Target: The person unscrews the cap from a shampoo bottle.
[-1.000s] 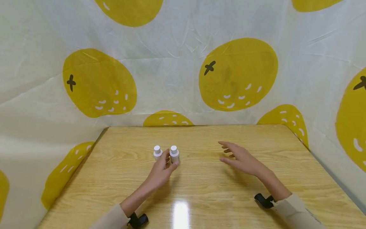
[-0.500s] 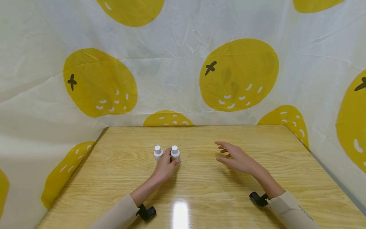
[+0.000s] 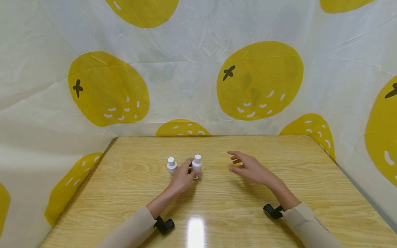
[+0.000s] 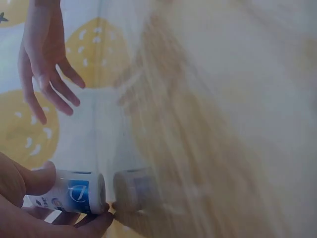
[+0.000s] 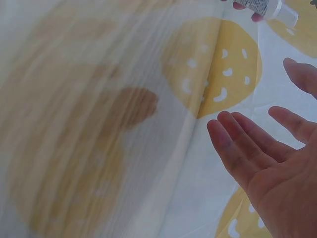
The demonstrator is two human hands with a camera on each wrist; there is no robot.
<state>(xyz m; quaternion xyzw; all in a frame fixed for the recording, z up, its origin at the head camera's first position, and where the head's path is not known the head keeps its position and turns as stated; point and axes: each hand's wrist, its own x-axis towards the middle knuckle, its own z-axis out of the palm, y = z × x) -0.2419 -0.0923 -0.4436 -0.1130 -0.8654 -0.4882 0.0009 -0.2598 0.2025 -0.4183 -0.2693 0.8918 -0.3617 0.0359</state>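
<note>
My left hand [image 3: 181, 178] grips a small white bottle [image 3: 196, 166] with a white cap, thumb on the near side and fingers behind. In the left wrist view this bottle [image 4: 74, 192] shows a blue label patch, and a narrow gap parts its base from its reflection in the tabletop. A second white-capped bottle [image 3: 172, 165] stands just left of that hand, its lower part hidden behind the hand. To the right, my right hand [image 3: 252, 168] hovers over the table with relaxed, spread fingers and holds nothing. The right wrist view shows its palm [image 5: 277, 173].
Both bottles are over a glossy wooden table [image 3: 235, 213], which carries a bright light reflection near the front. A white cloth [image 3: 183, 82] printed with yellow fruit hangs behind and along the sides. Each wrist wears a black camera mount [image 3: 164, 225].
My left hand has moved right with the gripped bottle, widening the gap to the second bottle, which stays put. My right hand has drifted left, closer to the held bottle.
</note>
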